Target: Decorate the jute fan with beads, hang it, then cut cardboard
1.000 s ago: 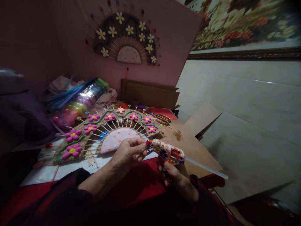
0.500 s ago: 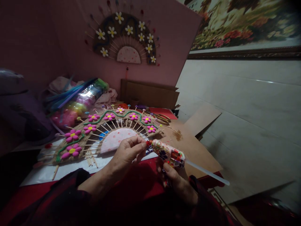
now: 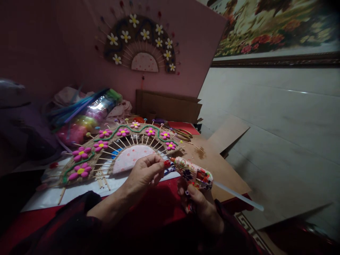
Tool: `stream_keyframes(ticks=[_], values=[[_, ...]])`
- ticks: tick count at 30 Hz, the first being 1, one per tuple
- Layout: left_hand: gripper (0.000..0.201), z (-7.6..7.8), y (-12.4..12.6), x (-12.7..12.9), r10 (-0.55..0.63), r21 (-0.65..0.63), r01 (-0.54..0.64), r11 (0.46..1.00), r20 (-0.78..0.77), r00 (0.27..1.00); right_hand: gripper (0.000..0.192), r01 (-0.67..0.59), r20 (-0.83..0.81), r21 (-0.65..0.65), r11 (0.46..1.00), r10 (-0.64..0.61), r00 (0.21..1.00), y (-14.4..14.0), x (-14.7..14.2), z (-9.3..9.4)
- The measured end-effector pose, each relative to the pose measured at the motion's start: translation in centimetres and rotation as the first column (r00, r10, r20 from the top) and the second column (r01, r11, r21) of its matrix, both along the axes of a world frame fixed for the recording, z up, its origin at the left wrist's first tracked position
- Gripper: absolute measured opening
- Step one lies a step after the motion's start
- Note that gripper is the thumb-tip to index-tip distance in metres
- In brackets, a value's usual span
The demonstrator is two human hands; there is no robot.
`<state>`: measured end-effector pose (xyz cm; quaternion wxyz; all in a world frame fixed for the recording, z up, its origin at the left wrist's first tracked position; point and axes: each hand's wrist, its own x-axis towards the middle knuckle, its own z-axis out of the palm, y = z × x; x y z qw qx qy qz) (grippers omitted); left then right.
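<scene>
My right hand [image 3: 199, 207] grips a patterned glue gun [image 3: 195, 174] with a clear glue stick [image 3: 239, 196] sticking out behind it. The gun's nozzle points left at a small red bead [image 3: 167, 163] pinched in the fingertips of my left hand [image 3: 145, 174]. Both hands hover just in front of a half-round fan craft [image 3: 120, 145] of twine, skewers, pink flowers and a green cord. It lies flat on white paper [image 3: 79, 189].
A finished fan with white flowers [image 3: 140, 44] hangs on the pink board behind. Bags of coloured craft material [image 3: 85, 113] lie at the left. Scissors [image 3: 182, 134] and cardboard sheets [image 3: 215, 159] lie to the right, with a cardboard box [image 3: 168, 106] at the back.
The glue gun has drawn back slightly right and down from my left fingertips, and the red bead now shows between them.
</scene>
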<state>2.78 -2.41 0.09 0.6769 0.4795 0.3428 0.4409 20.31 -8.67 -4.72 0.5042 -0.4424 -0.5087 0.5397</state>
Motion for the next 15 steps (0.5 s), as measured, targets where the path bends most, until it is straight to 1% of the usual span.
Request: stream_keyframes(ticks=[2, 5, 9, 12, 15], values=[[0.027, 0.0, 0.0, 0.0, -0.001, -0.004, 0.001, 1.000, 0.004, 1.000, 0.043, 0.005, 0.024, 0.015, 1.000, -0.005, 1.000, -0.1, 0.1, 0.0], [0.026, -0.1, 0.0, 0.0, -0.009, -0.005, 0.009, 1.000, 0.013, 1.000, 0.042, -0.023, 0.102, 0.052, 0.998, 0.018, 0.995, -0.2, 0.3, 0.3], [0.026, -0.1, 0.0, -0.1, -0.014, -0.012, 0.014, 1.000, 0.019, 1.000, 0.036, -0.043, 0.197, 0.109, 0.993, 0.021, 0.980, -0.3, 0.5, 0.7], [0.025, -0.1, -0.1, -0.2, -0.016, -0.021, 0.017, 1.000, 0.017, 1.000, 0.033, 0.000, 0.286, 0.216, 0.976, -0.063, 0.956, -0.2, 0.8, 0.0], [0.025, -0.1, 0.0, -0.2, -0.018, -0.025, 0.019, 1.000, 0.017, 1.000, 0.032, 0.097, 0.390, 0.297, 0.950, -0.214, 0.896, -0.3, 1.2, -1.5]])
